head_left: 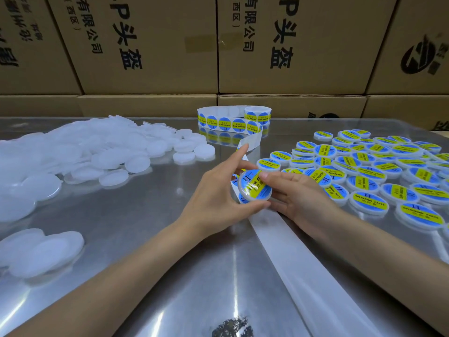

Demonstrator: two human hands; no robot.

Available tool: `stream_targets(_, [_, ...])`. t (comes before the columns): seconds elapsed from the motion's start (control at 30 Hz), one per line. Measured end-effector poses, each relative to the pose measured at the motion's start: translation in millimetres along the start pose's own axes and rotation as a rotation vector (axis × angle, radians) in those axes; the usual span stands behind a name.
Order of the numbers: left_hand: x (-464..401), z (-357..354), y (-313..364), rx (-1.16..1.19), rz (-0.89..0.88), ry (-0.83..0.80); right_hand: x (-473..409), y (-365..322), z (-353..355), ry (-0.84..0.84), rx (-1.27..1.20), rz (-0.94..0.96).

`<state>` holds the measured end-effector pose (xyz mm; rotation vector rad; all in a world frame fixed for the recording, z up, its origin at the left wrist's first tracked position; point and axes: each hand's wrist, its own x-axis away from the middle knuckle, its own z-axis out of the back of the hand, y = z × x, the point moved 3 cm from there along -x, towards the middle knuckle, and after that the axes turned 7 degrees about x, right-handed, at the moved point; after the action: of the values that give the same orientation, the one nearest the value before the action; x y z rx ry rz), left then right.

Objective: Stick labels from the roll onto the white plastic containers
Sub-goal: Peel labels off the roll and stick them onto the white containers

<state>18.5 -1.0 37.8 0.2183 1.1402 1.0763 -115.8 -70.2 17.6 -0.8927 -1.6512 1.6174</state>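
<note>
Two hands, container [255, 189] label-face tilted up

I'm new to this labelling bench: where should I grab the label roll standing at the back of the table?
Probably grip the label roll around its wound coil from above, fingers on the opposite curved sides. It stands on edge on the steel table with its top free; the loose label strip trails left and forward, so avoid that side.
</note>
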Motion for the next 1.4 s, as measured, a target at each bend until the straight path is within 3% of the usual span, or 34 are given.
stream_targets(0.3, [1.3,-2.8,-1.0,0.12,0.098,0.089,3.7,-0.6,-8.8,0.15,0.101,0.22])
stream_targets(0.43, [1.9,-1.8,-1.1,0.101,0.091,0.097,3.6,-0.2,-9.1,0.135,0.114,0.273])
stream_targets(0.6, [1.6,-0.4,0.7,0.068,0.075,0.092,2.7,0.4,-7.6,0.154,0.192,0.263])
stream_targets(0.73, [1.9,1.7,4.9,0.036,0.05,0.068,1.8,-1.7,-0.8,0.194,0.192,0.109])
stream_targets(0.83, [-0.5,3.0,9.5,0.021,0.009,0.071,2.3,-4.2,-4.2,0.095,0.197,0.066])
stream_targets(0.97, [1.2,-2.0,11.9,0.01,-0.02,0.022,6.6,-7.4,-12.2,-0.013,0.364,0.145])
stream_targets(1.1, [3.8,-7.0,7.8,0.012,0.003,-0.036,4.2,-7.8,-8.3,0.082,0.445,0.085])
stream_targets(1.3, [3.3,-14.4,5.2,-0.228,-0.008,-0.216,0.2,-3.8,-3.5,0.171,0.352,0.046])
stream_targets(1.4, [1.7,-17.1,7.8,-0.285,-0.056,-0.233,-4.1,0.4,0.0,0.213,0.278,0.015])
